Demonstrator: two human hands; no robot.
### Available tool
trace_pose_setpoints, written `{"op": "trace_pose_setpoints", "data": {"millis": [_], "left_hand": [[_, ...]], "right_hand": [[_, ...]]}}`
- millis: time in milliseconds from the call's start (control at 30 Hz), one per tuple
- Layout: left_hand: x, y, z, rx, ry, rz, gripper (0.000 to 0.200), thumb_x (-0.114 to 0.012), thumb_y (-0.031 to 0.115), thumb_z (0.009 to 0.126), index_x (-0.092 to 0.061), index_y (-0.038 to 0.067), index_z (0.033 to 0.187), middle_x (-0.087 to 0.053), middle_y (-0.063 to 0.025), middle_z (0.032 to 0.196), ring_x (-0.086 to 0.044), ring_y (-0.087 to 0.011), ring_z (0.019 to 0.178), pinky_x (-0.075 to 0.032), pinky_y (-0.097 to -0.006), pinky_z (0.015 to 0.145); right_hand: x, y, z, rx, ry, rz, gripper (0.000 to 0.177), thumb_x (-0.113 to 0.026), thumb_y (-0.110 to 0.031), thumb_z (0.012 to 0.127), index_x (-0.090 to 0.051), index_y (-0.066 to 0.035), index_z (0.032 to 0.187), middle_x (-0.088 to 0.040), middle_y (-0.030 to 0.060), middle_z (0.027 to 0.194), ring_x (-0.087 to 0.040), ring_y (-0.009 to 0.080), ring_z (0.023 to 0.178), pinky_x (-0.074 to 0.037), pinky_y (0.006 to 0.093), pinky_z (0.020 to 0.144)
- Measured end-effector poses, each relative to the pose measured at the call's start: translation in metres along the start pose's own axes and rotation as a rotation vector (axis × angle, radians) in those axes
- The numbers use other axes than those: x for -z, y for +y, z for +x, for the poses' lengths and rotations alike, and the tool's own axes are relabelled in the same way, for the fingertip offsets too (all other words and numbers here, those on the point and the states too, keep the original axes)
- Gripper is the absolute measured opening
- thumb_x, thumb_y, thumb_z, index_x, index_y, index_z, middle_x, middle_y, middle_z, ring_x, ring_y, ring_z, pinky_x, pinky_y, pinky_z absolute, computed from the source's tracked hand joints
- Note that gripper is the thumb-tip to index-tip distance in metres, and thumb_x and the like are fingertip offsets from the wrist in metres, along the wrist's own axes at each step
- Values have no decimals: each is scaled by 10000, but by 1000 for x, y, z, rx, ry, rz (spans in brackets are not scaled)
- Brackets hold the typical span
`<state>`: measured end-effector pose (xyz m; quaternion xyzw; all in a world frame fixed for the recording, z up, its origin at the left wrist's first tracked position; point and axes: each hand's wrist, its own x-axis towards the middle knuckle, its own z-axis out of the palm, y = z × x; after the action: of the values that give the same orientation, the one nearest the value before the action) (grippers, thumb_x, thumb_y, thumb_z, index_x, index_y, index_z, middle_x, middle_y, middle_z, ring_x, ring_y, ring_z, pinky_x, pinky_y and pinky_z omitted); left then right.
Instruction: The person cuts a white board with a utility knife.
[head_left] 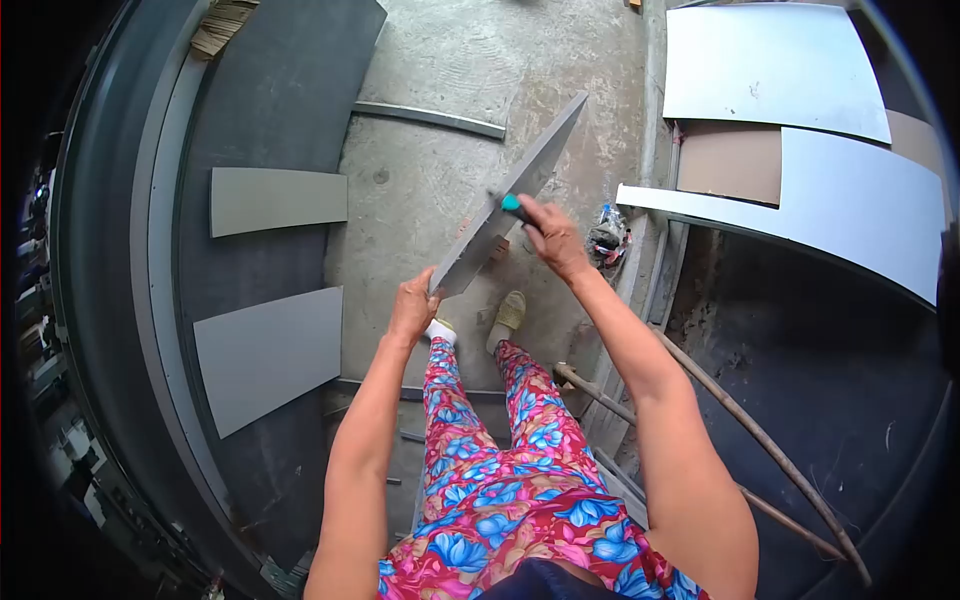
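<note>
A grey flat panel [474, 244] is held up on its edge in front of my body, running diagonally from lower left to upper right. My left hand [411, 306] grips its lower left end, fingers closed on the edge. With its fingers wrapped round a tool with a teal and black handle [512, 203], my right hand [556, 238] is on the right side of the panel. The tool's head is at the panel's upper edge, about halfway along, and its exact shape is too blurred to tell.
Two grey panels [275, 355] [278, 200] lie on a dark surface at the left. Light sheets [770, 65] are stacked at the right. A metal bar [430, 117] lies on the concrete floor. Wooden poles [765, 440] lean at the lower right, near a small bundle [607, 238].
</note>
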<state>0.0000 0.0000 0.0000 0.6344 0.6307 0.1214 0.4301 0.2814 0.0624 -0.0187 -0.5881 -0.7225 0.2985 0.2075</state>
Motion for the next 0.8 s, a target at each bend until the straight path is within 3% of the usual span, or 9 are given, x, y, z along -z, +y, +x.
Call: {"op": "trace_pose_setpoints", "data": {"millis": [67, 167, 200, 300, 367, 433, 567, 667, 800], "left_hand": [[4, 3, 0, 36, -22, -15, 404, -660, 38, 759, -568, 31, 1153, -627, -232, 896, -635, -335, 732, -479, -361, 664], [-10, 2, 4, -47, 40, -54, 405, -661, 35, 757, -569, 32, 1151, -627, -227, 870, -623, -341, 704, -479, -366, 660], [-10, 1, -4, -20, 28, -53, 395, -653, 33, 758, -568, 47, 1143, -626, -223, 889, -612, -363, 763, -479, -390, 678], [-6, 1, -7, 28, 13, -36, 376, -640, 32, 760, -568, 74, 1127, -625, -217, 930, -592, -405, 882, -481, -437, 716], [-2, 7, -9, 76, -12, -29, 374, -645, 39, 762, -568, 70, 1126, -627, -216, 932, -596, -401, 883, -485, -438, 720], [-10, -3, -13, 1, 35, -3, 391, -663, 37, 756, -565, 42, 1134, -632, -220, 890, -619, -381, 806, -485, -399, 681], [-9, -4, -22, -11, 42, -39, 415, -673, 32, 755, -556, 33, 1153, -634, -225, 880, -629, -379, 800, -487, -386, 673], [-8, -6, -27, 26, 22, -59, 401, -653, 18, 759, -559, 45, 1148, -632, -212, 971, -612, -380, 899, -497, -415, 752], [-10, -11, -32, -14, 47, -83, 407, -649, 10, 761, -555, 43, 1156, -630, -212, 987, -610, -381, 907, -498, -411, 761]], "right_hand": [[2, -8, -4, 192, -139, -68, 575, -678, -175, 748, -484, -202, 1289, -575, 113, 878, -582, 334, 809, -485, 420, 708], [28, -4, 1, 77, -25, -86, 532, -662, -191, 764, -501, -198, 1271, -574, 116, 843, -584, 337, 777, -486, 423, 676], [31, -5, 2, -35, 57, -95, 490, -647, -205, 782, -518, -191, 1254, -575, 121, 831, -586, 338, 769, -485, 426, 663], [42, -11, 6, -54, 44, -142, 474, -640, -206, 792, -520, -189, 1250, -576, 122, 836, -589, 338, 765, -486, 429, 664], [48, -22, 0, 77, -101, -177, 482, -647, -231, 795, -512, -203, 1257, -559, 104, 813, -590, 313, 756, -467, 425, 644], [51, -33, -2, 185, -218, -229, 488, -652, -244, 794, -508, -212, 1259, -547, 95, 798, -590, 296, 751, -456, 416, 632], [59, -27, 10, 166, -238, -267, 483, -649, -256, 798, -505, -256, 1259, -536, 91, 783, -587, 290, 746, -451, 423, 631], [70, 1, 28, -18, -120, -283, 448, -634, -271, 807, -514, -259, 1239, -555, 103, 804, -600, 313, 761, -484, 432, 661], [82, 7, 54, -211, 8, -356, 426, -628, -283, 812, -526, -266, 1225, -570, 110, 815, -612, 324, 761, -501, 419, 671]]}}
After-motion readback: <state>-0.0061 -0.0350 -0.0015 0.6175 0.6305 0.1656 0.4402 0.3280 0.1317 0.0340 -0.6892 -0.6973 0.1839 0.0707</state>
